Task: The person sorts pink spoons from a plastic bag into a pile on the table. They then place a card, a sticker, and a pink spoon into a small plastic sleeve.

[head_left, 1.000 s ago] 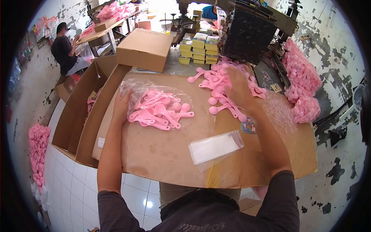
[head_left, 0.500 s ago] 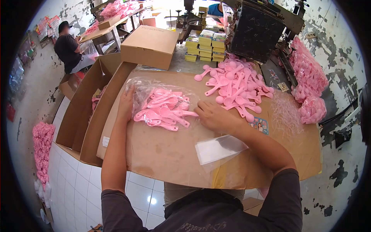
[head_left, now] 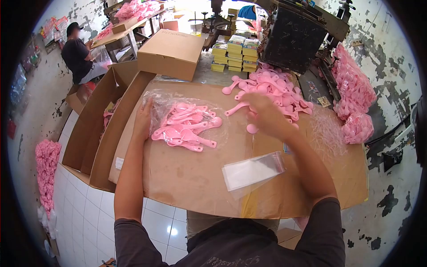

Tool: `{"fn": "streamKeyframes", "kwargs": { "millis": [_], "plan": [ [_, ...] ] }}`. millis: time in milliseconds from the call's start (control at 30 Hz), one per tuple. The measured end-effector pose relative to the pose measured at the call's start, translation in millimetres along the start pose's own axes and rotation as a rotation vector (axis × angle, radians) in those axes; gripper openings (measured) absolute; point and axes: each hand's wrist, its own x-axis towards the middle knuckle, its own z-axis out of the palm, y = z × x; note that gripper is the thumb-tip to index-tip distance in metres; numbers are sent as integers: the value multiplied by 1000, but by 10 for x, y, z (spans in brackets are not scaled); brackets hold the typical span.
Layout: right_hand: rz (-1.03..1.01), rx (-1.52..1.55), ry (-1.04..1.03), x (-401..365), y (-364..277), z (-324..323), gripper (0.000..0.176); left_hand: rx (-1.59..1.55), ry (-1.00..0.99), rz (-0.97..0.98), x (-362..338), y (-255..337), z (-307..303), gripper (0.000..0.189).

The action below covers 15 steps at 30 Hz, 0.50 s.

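My left hand (head_left: 143,121) grips the left edge of a clear plastic bag (head_left: 155,99) that lies on the cardboard-covered table (head_left: 187,178). Inside the bag rests a bunch of pink plastic scoops (head_left: 189,131), their handles pointing various ways. Over the near side of a loose pile of the same pink scoops (head_left: 291,95) is my right hand (head_left: 266,116), smeared by motion, so I cannot tell whether it holds one. One loose scoop (head_left: 236,109) lies just left of its fingers. Flat clear plastic sleeves (head_left: 253,171) lie in front, below my right forearm.
Stacks of small yellow-edged cards (head_left: 235,53) and a closed carton (head_left: 171,49) stand at the back. Open cartons (head_left: 100,129) line the left side. Bagged pink scoops (head_left: 353,84) and pink shreds (head_left: 327,133) are at right. A seated person (head_left: 80,53) works far left.
My right hand has moved up and away from the bag to the scoop pile. A scoop handle it touched at the bag's right side now lies within the bunch. My left hand stays put.
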Motion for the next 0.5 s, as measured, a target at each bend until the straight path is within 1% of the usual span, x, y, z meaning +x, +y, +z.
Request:
{"fn": "streamKeyframes", "kwargs": {
  "millis": [33, 100, 200, 233, 300, 333, 400, 500],
  "plan": [
    [-168, 12, -105, 18, 3, 252, 32, -1, 4, 1, -1, 0, -3, 39],
    [-308, -75, -96, 69, -151, 699, 33, -21, -8, -7, -32, 22, 13, 39],
    [-251, -247, -186, 204, -317, 872, 29, -44, -36, -21, -36, 25, -13, 40],
    [-222, -183, -164, 221, -270, 937, 27, -52, -47, -26, -29, 30, -31, 40],
    [-167, -59, -125, 304, -196, 1013, 25, -1, 5, -5, -53, 62, 12, 40],
    [-117, -66, -205, 336, -201, 961, 26, 20, 34, 4, -75, 78, 41, 40],
    [-9, -83, -368, 349, -254, 773, 28, 0, -9, -23, -35, 39, -4, 40],
    [-49, -14, -472, 275, -337, 615, 37, -35, -35, -24, 7, -6, -20, 40]
  ]
}}
